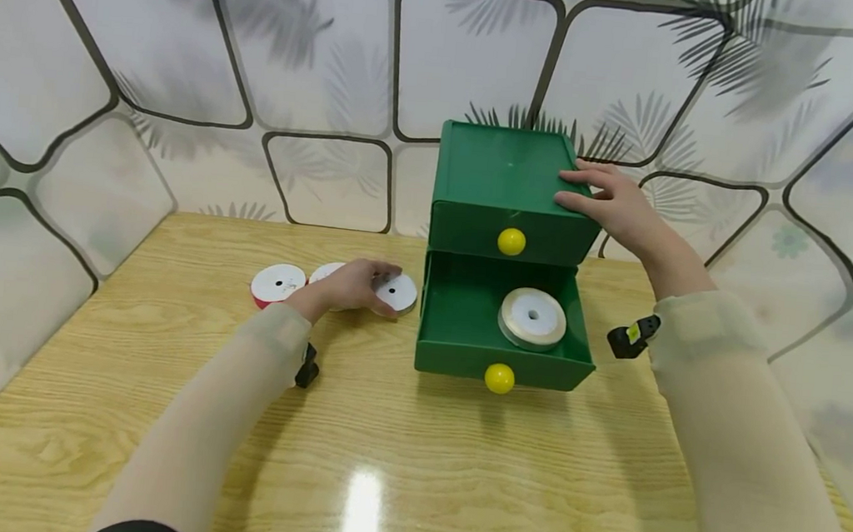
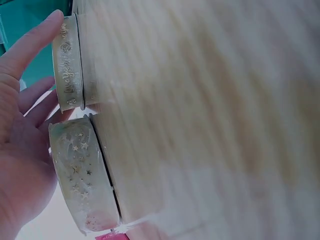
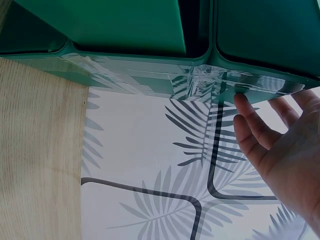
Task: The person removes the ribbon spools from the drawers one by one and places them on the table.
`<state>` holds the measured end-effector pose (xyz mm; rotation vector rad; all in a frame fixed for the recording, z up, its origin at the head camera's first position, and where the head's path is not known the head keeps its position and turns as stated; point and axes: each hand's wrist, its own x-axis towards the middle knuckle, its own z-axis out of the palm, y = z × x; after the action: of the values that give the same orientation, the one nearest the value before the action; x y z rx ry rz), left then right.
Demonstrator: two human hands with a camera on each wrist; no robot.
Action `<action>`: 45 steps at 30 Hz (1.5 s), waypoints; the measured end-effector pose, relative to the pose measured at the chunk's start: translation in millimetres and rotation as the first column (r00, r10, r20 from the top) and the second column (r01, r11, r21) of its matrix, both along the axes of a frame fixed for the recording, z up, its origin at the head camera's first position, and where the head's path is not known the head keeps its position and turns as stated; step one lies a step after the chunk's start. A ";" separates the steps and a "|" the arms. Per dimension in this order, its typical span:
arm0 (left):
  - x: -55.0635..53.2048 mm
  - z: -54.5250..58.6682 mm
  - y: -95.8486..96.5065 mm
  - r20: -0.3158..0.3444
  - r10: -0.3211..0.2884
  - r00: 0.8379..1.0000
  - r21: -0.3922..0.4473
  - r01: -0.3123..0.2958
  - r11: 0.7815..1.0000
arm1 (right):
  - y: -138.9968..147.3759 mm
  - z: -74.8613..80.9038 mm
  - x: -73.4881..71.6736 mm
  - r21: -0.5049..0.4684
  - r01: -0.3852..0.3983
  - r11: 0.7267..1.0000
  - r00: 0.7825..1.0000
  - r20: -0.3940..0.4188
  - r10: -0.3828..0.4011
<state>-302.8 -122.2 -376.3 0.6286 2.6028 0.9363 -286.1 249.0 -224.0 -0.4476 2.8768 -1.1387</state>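
My left hand [image 1: 350, 285] reaches over a row of ribbon spools on the table. Its thumb and fingers span the rightmost white spool [image 1: 403, 296], whose ribbon [image 2: 69, 65] carries printed script. Beside that lies a second spool [image 2: 82, 175] with gold stars, partly behind the hand in the head view. A red-edged spool [image 1: 277, 279] sits at the row's left end. My right hand [image 1: 618, 204] rests on the upper right edge of a green drawer cabinet [image 1: 505, 168], fingers extended. The lower drawer [image 1: 457, 357] is pulled out and holds a cream ribbon spool [image 1: 530, 331].
The cabinet's upper drawer [image 1: 474, 230] is closed and has a yellow knob [image 1: 512, 242]; another yellow knob [image 1: 499, 379] is on the lower drawer. A patterned backdrop [image 1: 331, 50] rises behind the wooden table [image 1: 499, 489]. Clear tape [image 3: 150, 75] runs along the cabinet's side.
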 end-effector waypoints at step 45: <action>90.6 71.9 18.0 -0.248 -0.120 0.961 0.552 0.241 0.798 | 2.8 5.4 -1.4 0.010 -0.019 1.000 0.999 0.035 0.018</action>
<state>-212.2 -104.2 -304.3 1.1568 2.3331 1.6963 -287.5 251.7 -218.6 -0.4483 2.8413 -1.1175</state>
